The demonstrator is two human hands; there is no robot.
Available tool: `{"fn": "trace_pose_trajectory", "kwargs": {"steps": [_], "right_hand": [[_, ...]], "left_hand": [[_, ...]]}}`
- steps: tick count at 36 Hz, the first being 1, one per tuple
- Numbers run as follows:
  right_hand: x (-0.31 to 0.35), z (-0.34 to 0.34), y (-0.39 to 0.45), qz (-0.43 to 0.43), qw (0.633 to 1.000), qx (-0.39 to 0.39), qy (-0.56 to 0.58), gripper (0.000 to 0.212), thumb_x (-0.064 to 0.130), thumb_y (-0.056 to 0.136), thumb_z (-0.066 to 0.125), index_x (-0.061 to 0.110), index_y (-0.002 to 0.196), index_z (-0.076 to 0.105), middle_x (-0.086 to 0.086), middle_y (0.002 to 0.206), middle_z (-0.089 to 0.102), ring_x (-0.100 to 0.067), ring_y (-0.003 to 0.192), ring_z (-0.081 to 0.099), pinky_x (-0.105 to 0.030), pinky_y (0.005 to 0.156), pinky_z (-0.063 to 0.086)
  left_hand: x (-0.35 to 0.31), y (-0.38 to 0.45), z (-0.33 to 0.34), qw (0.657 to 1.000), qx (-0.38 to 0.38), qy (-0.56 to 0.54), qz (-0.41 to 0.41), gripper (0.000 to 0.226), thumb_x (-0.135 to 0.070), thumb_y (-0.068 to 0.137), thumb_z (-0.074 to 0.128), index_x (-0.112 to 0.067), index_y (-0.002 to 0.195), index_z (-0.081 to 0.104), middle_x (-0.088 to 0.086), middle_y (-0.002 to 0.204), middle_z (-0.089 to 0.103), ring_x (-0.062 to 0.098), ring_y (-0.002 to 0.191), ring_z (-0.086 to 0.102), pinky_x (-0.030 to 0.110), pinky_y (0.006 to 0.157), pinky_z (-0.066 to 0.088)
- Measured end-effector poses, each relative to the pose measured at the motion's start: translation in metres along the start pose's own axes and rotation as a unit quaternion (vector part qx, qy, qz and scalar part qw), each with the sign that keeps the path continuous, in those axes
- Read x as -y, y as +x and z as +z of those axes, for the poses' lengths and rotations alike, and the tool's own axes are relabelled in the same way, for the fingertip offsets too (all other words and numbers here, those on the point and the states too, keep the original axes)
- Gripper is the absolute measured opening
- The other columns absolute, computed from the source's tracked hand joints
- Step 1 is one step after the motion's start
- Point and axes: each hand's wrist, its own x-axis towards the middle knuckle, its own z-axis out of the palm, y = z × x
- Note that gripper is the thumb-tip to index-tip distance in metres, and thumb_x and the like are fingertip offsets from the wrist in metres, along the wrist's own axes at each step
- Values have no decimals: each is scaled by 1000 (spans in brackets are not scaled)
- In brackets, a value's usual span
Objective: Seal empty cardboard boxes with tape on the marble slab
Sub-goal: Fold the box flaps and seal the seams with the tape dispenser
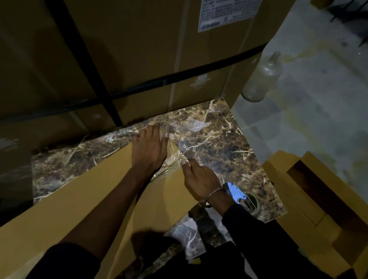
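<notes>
A long tan cardboard box (67,200) lies on the brown veined marble slab (219,140), running from the near left to the middle. Clear tape (173,158) shines over the box's far end. My left hand (149,147) lies flat on that end, fingers straight, pressing the tape down. My right hand (197,177) rests on the box just to the right, fingertips touching the tape's edge. A blue tape dispenser (237,194) with its roll sits on the slab behind my right wrist.
Large strapped cartons (120,43) stand against the slab's far side. A glass bottle (263,79) stands on the floor at the right. Open tan boxes (321,197) sit on the floor to the right of the slab.
</notes>
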Motion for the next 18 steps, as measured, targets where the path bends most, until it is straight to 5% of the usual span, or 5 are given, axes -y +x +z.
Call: {"fn": "trace_pose_trajectory", "kwargs": {"steps": [4,8,13,15,18], "right_hand": [[2,-25,8,24,991,119,57,65,63,105,11,19,106,58,-22,114,66,-37,105,62,-36,87,38],[19,-25,20,-71,996,-7,45,48,40,112,31,12,149,46,-14,144,56,-33,131,53,-39,104,42],[43,-1,35,-142,988,-49,24,61,49,111,22,18,163,19,-4,167,28,-24,149,35,-46,118,37],[44,2,38,-128,992,-17,-6,64,52,110,18,21,165,8,-6,167,29,-32,142,44,-48,112,41],[42,1,41,-75,996,-34,-23,66,56,108,19,15,159,20,-21,133,64,-43,111,64,-46,89,48]], "left_hand": [[0,-1,-2,1000,0,-16,0,52,-46,112,36,-12,149,49,12,139,60,36,124,56,53,102,43],[13,5,-10,995,49,-85,12,56,-43,112,32,-11,157,42,14,150,55,37,135,53,50,109,41],[45,-2,-24,992,59,-107,18,64,-60,109,28,-16,150,49,17,140,64,38,122,63,48,97,53],[59,-11,-27,996,42,-79,-5,63,-65,108,24,-19,133,59,15,120,72,37,106,69,44,84,56],[81,-29,-28,998,26,-35,-42,64,-66,108,19,-21,99,64,9,88,71,33,78,69,38,64,53]]}}
